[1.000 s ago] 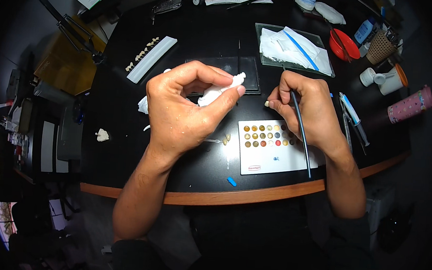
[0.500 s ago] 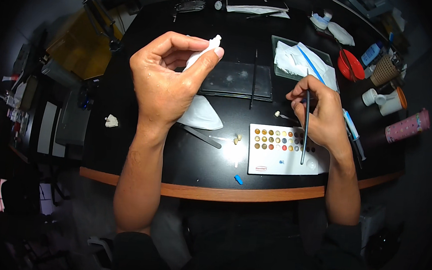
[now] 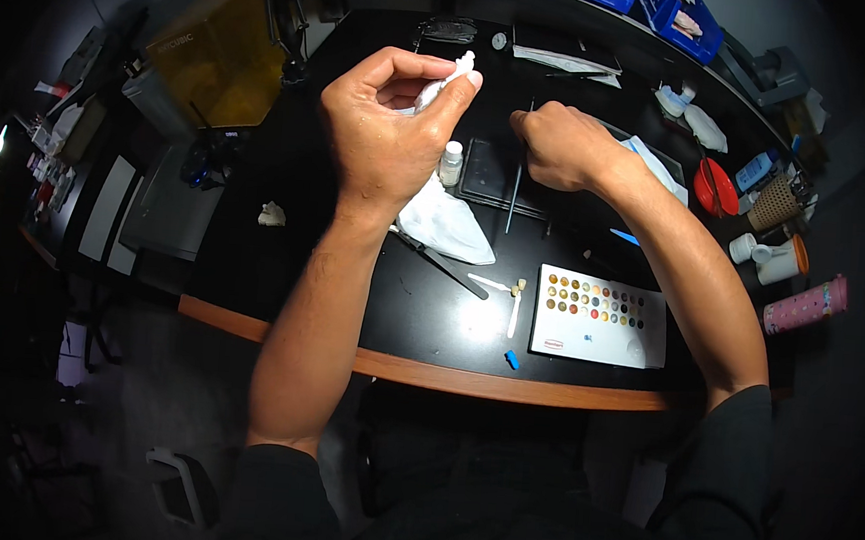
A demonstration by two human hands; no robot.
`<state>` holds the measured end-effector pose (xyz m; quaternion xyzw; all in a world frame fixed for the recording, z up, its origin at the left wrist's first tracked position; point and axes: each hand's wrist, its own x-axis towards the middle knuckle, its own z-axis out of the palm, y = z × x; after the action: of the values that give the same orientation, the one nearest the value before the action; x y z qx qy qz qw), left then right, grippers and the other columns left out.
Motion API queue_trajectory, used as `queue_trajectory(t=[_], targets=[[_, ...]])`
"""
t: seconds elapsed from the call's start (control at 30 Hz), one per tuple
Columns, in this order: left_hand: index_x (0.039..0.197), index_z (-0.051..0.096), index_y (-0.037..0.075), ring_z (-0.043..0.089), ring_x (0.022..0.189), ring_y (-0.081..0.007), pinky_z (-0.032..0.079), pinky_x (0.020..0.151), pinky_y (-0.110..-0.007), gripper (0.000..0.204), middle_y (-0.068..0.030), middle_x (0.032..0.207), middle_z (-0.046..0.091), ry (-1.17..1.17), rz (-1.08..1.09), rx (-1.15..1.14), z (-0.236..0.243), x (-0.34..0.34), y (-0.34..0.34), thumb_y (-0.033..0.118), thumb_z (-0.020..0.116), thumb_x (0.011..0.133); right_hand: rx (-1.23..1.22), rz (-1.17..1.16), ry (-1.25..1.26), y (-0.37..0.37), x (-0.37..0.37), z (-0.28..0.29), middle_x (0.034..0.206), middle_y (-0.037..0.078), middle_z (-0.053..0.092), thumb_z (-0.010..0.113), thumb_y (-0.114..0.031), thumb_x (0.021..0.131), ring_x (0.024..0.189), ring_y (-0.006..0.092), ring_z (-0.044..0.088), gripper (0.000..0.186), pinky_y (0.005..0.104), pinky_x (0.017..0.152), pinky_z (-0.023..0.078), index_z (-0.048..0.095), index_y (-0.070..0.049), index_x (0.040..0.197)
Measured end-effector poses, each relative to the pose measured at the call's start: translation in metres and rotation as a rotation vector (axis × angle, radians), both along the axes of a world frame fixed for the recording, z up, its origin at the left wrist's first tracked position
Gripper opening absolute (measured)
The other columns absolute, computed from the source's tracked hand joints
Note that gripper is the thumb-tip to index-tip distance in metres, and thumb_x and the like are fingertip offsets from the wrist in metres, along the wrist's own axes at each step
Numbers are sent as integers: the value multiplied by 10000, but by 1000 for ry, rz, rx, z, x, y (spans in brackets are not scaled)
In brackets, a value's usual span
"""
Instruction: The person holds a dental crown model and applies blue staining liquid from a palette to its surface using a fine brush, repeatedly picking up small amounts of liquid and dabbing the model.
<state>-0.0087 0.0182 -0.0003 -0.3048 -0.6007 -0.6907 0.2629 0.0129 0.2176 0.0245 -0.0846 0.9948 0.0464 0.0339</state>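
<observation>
My left hand (image 3: 393, 117) pinches a crumpled white tissue (image 3: 461, 64), raised over the desk beside a small white-capped bottle (image 3: 449, 171). My right hand (image 3: 566, 149) is curled palm-down over a dark slab (image 3: 484, 178), at a thin brush (image 3: 513, 210); its fingertips are mostly hidden, so what they grip is unclear. Below lie a white cloth (image 3: 455, 231), dark tweezers (image 3: 457, 277) and small pale pieces (image 3: 518, 286) beside white sticks. A white palette (image 3: 598, 337) with rows of coloured wells sits near the front edge, with a small blue piece (image 3: 512, 359) to its left.
At the right are a red bowl (image 3: 706, 194), a woven pen holder (image 3: 773, 199), white containers (image 3: 776, 266) and a pink bottle (image 3: 806, 306). Blue bins (image 3: 670, 31) stand at the back. A lamp arm (image 3: 285, 14) and yellow box (image 3: 206, 64) are at the back left.
My right hand has moved forward from above the palette to the dark slab, and the brush shaft no longer shows over its back. My left hand is higher. The view has shifted.
</observation>
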Motion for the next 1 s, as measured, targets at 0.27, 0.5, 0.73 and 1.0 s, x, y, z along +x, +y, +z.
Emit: queue_trajectory(t=[0.27,0.5,0.73,1.0], targets=[[904,736,-9,744,796,-136,601,726,-225,120,-115,868,756,5,-1,-16,3,5,-2,-12,834,834,264,73,14,-10,-19,-22,985,183,752,634,-37,859,953,361,753,292,449,784,620,727,-24,1136],[902,753,4,744,785,-135,599,720,-225,121,-108,865,760,33,22,-48,0,6,1,10,847,826,306,106,17,-13,-15,-27,965,149,754,648,-73,911,924,333,761,265,430,749,624,729,-58,1162],[899,769,16,740,779,-123,593,713,-232,128,-98,858,762,114,51,-61,-4,3,1,30,861,813,340,138,36,-14,-15,-29,963,135,754,650,-71,935,928,322,761,319,422,760,627,703,-92,1249],[899,770,17,748,794,-141,599,704,-236,124,-110,867,765,225,60,-22,0,-1,0,49,861,820,343,98,25,-16,-10,-26,975,143,750,589,-53,998,936,303,764,387,399,781,633,646,-111,1376]])
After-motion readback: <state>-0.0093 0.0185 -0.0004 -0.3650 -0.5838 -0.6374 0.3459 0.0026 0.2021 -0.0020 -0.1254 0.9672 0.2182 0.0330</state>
